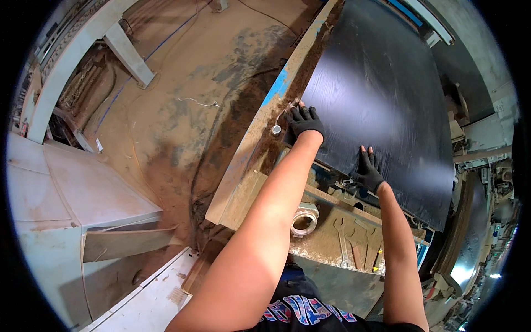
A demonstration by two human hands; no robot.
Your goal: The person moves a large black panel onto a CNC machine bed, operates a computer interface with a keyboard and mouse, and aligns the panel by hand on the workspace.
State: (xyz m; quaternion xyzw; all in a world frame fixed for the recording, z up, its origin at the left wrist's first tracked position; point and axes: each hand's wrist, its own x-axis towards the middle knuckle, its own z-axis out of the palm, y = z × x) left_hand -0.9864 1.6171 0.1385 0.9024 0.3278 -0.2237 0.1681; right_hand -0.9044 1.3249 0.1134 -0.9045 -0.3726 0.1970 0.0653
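A large dark board [387, 94] with a faint wood-grain surface lies on a machine bed in front of me. My left hand [305, 120], in a black glove with bare fingertips, rests at the board's left edge, its fingers spread. On the board's near edge lies my right hand [369, 170], gloved the same way, fingers stretched forward over the surface. Neither hand is wrapped around anything. Close to my left hand, a small round silver knob [276, 130] sits on the dusty machine frame [249, 160].
Nearest me, a dusty ledge holds a metal ring [303, 221], a wrench [341, 243] and a yellow-black cutter [378, 259]. Cables cross the dusty floor [193, 110] at left, beside a pale cabinet [94, 188]. Stacked boards [462, 227] stand at right.
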